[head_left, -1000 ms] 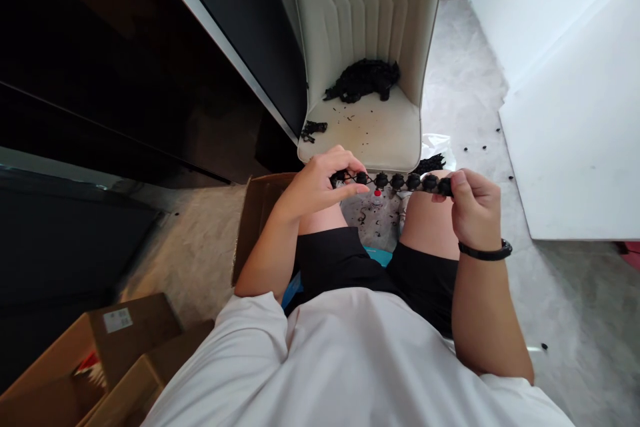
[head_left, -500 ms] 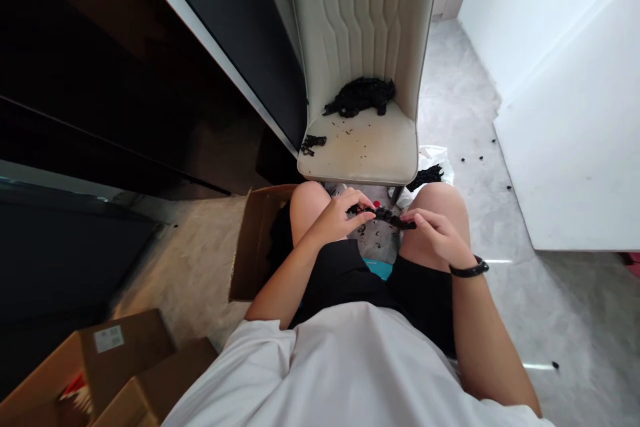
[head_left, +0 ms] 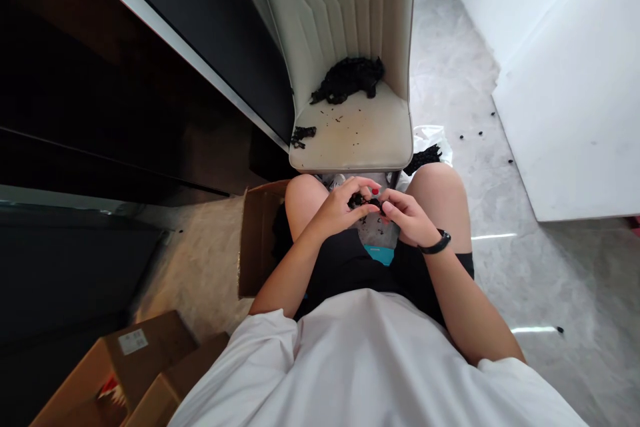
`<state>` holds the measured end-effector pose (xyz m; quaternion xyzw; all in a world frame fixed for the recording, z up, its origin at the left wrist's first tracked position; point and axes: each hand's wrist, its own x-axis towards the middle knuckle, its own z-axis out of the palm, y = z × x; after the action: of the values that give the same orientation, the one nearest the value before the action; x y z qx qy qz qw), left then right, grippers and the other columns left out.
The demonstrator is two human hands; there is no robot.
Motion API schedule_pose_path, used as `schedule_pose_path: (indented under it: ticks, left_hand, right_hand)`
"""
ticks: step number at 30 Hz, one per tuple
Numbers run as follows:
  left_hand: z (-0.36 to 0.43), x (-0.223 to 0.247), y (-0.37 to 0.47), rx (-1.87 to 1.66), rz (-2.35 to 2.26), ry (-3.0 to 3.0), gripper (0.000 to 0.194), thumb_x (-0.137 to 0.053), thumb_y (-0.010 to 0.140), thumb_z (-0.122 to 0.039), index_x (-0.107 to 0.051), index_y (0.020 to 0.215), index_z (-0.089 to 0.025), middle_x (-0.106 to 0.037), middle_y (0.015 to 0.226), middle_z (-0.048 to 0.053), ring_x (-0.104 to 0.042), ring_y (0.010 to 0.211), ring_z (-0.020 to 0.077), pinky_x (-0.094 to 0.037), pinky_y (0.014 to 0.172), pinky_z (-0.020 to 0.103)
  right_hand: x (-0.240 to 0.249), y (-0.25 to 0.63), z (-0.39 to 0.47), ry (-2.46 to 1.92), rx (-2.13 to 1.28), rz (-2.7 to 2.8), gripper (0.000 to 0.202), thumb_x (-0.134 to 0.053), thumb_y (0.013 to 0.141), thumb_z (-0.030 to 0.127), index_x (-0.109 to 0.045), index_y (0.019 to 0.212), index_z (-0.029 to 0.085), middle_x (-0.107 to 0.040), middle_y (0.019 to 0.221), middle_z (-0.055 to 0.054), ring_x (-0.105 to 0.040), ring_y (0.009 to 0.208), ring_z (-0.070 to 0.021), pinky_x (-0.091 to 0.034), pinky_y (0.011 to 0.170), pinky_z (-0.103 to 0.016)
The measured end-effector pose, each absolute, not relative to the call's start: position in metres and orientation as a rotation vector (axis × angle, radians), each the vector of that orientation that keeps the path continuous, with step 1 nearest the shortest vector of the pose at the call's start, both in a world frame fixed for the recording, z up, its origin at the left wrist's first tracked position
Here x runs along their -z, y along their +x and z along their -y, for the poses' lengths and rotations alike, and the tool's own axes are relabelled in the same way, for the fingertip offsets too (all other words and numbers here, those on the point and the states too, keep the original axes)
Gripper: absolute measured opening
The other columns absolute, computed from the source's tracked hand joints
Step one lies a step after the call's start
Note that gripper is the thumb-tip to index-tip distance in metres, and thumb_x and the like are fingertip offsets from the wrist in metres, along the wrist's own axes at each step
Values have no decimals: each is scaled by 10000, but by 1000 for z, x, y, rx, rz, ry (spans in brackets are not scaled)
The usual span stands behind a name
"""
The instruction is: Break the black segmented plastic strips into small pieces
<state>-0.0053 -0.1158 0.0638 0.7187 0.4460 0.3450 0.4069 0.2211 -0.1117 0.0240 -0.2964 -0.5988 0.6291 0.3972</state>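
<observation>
Between my knees, my left hand (head_left: 341,208) is closed on a small dark bunched strip (head_left: 372,203), thumb below and fingers curved over it. My right hand (head_left: 411,219), wearing a black wristband, pinches the strip's other end between thumb and fingers. Little of the strip shows, and I cannot tell its material. Ahead, a large black crumpled heap (head_left: 347,80) rests at the back of the cream chair seat (head_left: 360,147). A smaller black scrap (head_left: 303,136) lies at the seat's left edge, with dark crumbs scattered between.
An open cardboard box (head_left: 257,233) holding something black stands against my left leg. A white plastic bag (head_left: 431,138) with black pieces (head_left: 424,159) is beyond my right knee. More cartons (head_left: 150,347) sit at lower left. A white panel (head_left: 575,113) rises at right.
My right hand has moved left, close to my left hand. The strip, stretched between them before, is now bunched and mostly covered by fingers. The view has shifted slightly.
</observation>
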Motion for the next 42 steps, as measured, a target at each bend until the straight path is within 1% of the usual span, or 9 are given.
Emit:
schedule_pose_path:
  ticks: [5,7,10,17,24,27,32,38,42]
  left_hand:
    - [115,-68,-12,-789,-1044,1818,650,-933,873,-619,-773,1375,-239,-715,1019,51,-673,964,214,-550,923,369]
    - [115,-70,-12,-755,-1024,1824,681,-988,791,-640,-803,1294,-219,-720,1021,53,-662,914,205,-553,904,370]
    - [117,-76,-9,-693,-1068,1826,605,-922,832,-713,-799,1102,-185,-719,1003,59,-630,854,188,-539,857,356]
    - [118,-80,3,-625,-996,1781,685,-564,1019,-859,-680,910,-193,-594,818,20,-546,782,180,-432,747,341]
    - [123,-64,11,-741,-925,1287,792,-645,865,-989,-529,738,-216,-467,722,-3,-419,690,149,-356,658,345]
    - [126,-61,18,-800,-889,1091,815,-666,831,-1007,-444,691,-235,-362,652,-34,-364,622,134,-340,636,350]
    - [129,-57,24,-758,-873,969,891,-520,891,-1035,-291,552,-243,-260,530,-53,-318,534,101,-315,603,330]
    - [130,-49,16,-580,-1055,1271,941,-379,944,-1028,-509,520,-198,-481,534,15,-415,561,115,-315,599,308]
    - [131,-53,6,-591,-1016,1375,919,-332,964,-1017,-532,618,-190,-485,613,1,-414,606,119,-334,621,308]
  right_hand:
    - [-40,227,111,-787,-1466,1655,518,-690,1068,668,-676,834,206,-601,733,11,-514,686,-151,-421,670,-310]
    - [-45,229,111,-805,-1415,1702,538,-631,1098,664,-644,804,214,-597,718,10,-516,682,-155,-425,668,-314]
    - [-48,230,114,-834,-1354,1763,506,-597,1125,617,-599,803,227,-592,719,12,-498,678,-156,-407,653,-312]
    - [-48,223,122,-864,-1251,1742,435,-616,1117,544,-540,809,246,-494,688,30,-416,646,-156,-354,620,-326]
    - [-47,221,125,-852,-1166,1755,465,-553,1134,584,-543,810,251,-527,691,11,-433,621,-161,-374,613,-341]
    - [-45,220,125,-823,-1087,1798,403,-546,1151,479,-540,821,248,-541,690,11,-437,610,-155,-368,606,-332]
    - [-38,221,123,-721,-876,1875,296,-569,1137,282,-535,846,240,-527,691,28,-420,587,-138,-350,589,-310]
    - [-33,223,126,-735,-848,1968,306,-562,1131,246,-497,832,243,-496,678,36,-422,588,-139,-348,595,-302]
    - [-27,225,128,-787,-983,1967,335,-566,1145,291,-518,819,232,-516,684,35,-455,605,-131,-363,607,-290]
